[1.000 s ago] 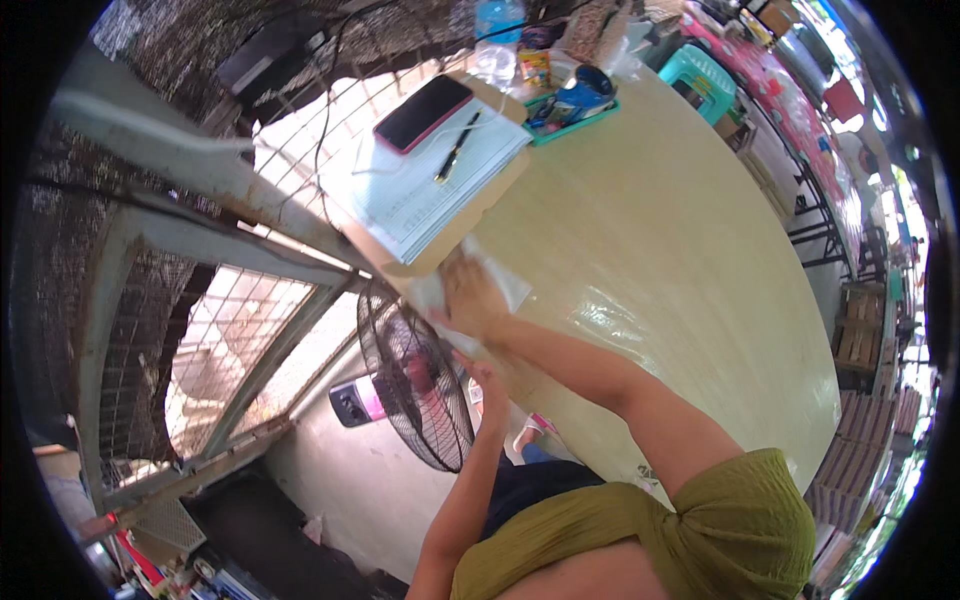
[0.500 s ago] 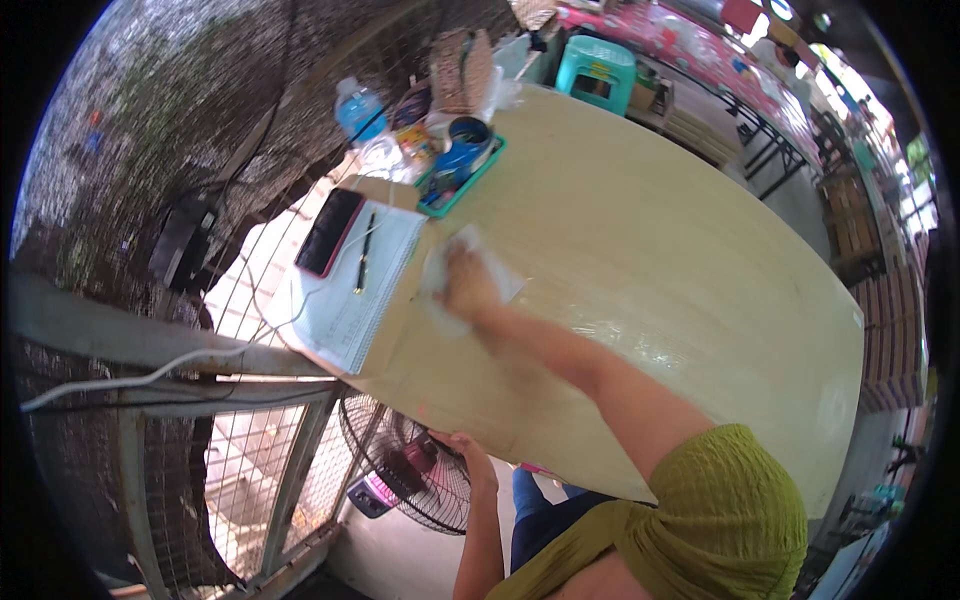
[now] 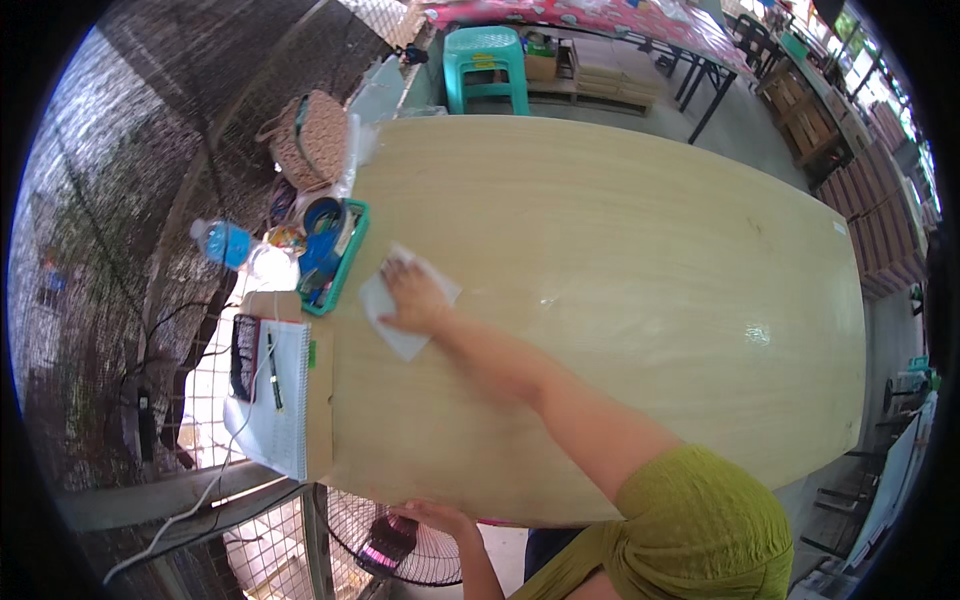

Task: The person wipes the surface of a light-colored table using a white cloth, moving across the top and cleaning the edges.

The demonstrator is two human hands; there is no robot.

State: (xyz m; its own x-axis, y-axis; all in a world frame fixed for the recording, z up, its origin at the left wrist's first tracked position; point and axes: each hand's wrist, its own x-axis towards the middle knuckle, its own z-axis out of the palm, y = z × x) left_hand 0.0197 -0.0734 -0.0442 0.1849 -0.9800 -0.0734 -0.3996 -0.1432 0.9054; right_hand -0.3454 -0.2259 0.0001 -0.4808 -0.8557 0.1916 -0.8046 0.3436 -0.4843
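My right hand lies flat on a thin white cloth or tissue, pressing it against the pale wood-grain tabletop. Its fingers are stretched out and the thumb stands apart. The sheet shows around the palm on both sides. Close to its left is a green tray holding a blue tape dispenser and small items. At the near edge of the table, my left hand rests with its fingers extended, above a round fan. No object shows in it.
A spiral notebook lies at the table's left end, with a pen and a dark phone on it. A blue-labelled bottle and a woven bag stand farther back. Beyond the far edge is a turquoise stool.
The view has turned, so the table sits more level and its left-end things lie farther left. My right hand, blurred before, has slid a little nearer the green tray with the white sheet.
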